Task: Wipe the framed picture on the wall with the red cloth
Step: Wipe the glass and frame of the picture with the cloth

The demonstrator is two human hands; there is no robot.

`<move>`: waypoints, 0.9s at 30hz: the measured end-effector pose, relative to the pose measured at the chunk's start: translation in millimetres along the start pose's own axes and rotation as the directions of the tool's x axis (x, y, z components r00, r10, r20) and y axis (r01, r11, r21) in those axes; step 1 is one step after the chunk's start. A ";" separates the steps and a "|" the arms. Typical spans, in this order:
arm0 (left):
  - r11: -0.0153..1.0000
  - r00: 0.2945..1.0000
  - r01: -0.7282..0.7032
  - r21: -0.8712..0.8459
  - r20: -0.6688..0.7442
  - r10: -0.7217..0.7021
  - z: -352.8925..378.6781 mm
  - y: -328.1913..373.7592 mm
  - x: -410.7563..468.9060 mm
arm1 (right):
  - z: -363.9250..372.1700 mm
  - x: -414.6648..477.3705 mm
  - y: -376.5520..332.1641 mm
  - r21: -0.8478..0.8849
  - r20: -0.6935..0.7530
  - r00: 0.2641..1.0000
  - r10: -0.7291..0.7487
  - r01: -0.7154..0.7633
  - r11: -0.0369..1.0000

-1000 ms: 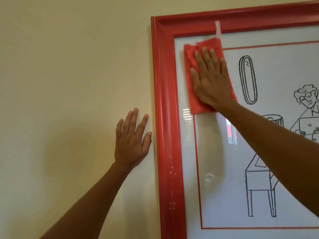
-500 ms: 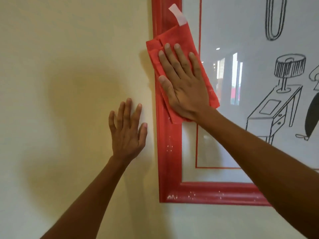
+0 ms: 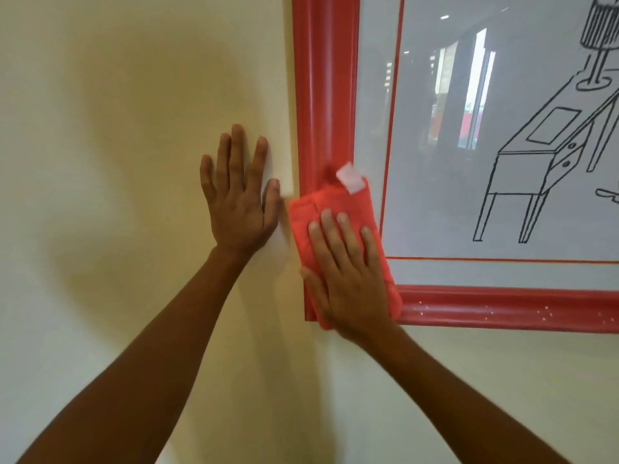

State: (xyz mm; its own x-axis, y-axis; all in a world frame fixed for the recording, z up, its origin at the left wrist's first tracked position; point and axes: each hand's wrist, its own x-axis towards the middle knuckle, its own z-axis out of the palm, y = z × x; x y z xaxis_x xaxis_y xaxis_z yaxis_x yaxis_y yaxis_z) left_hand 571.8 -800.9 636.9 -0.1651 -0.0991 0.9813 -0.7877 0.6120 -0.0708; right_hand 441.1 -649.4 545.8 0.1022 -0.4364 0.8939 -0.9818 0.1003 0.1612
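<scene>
**A:** Where is the pass right now?

**B:** At the lower left corner of the framed picture (image 3: pixel 469 162). The right hand (image 3: pixel 348 272) lies flat, fingers spread, pressing the folded red cloth (image 3: pixel 318 209) over the corner of the red frame (image 3: pixel 323 95) — a white tag (image 3: pixel 350 177) sticks out at the cloth's upper edge. Low in the middle of the view, in other words.

**A:** And the other hand?

**B:** The left hand (image 3: pixel 237 195) is open and flat on the wall (image 3: pixel 117 162), just beside the frame's left rail, holding nothing. It looks like a brace (sensible, I'd say, on a hanging frame).

**A:** So how would you do this corner well?

**B:** Keep the palm pressure even and let the cloth wrap into the moulding's groove instead of skating over its ridge. The bottom rail (image 3: pixel 502 309) shows pale specks toward the right — I'd judge that stretch unwiped, so a slow sweep rightward along it seems the natural move.

**A:** Risks?

**B:** Pushing too hard could tilt the picture; the glass (image 3: pixel 435 195) reflects a lot, so smears may be hard to spot.
</scene>
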 end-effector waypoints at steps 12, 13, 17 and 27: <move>0.995 0.995 0.089 -0.055 0.042 -0.087 -4.8 21.8 -22.5 | -7.5 -132.5 58.3 -0.187 0.117 0.993 -0.021 0.042 0.981; 0.994 0.995 0.085 -0.066 0.063 -0.081 -4.7 27.1 -30.2 | -12.3 -137.5 70.5 -0.207 0.100 0.995 0.028 -0.007 0.978; 0.997 0.994 0.029 -0.065 0.103 -0.022 -0.9 32.8 -50.7 | -36.8 -150.4 133.6 -0.237 -0.022 0.952 0.304 -0.301 0.924; 0.999 1.000 0.008 -0.034 -0.005 -0.008 14.8 31.4 -52.3 | -14.1 -133.1 109.3 -0.250 -0.048 0.987 0.152 -0.159 0.955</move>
State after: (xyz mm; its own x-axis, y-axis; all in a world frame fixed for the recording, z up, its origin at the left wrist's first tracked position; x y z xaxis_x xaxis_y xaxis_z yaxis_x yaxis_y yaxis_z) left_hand 546.9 -788.1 580.7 -0.1562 -0.1002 0.9826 -0.7683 0.6375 -0.0571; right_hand 322.5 -567.8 450.3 -0.0407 -0.3731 0.9269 -0.9140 0.3887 0.1163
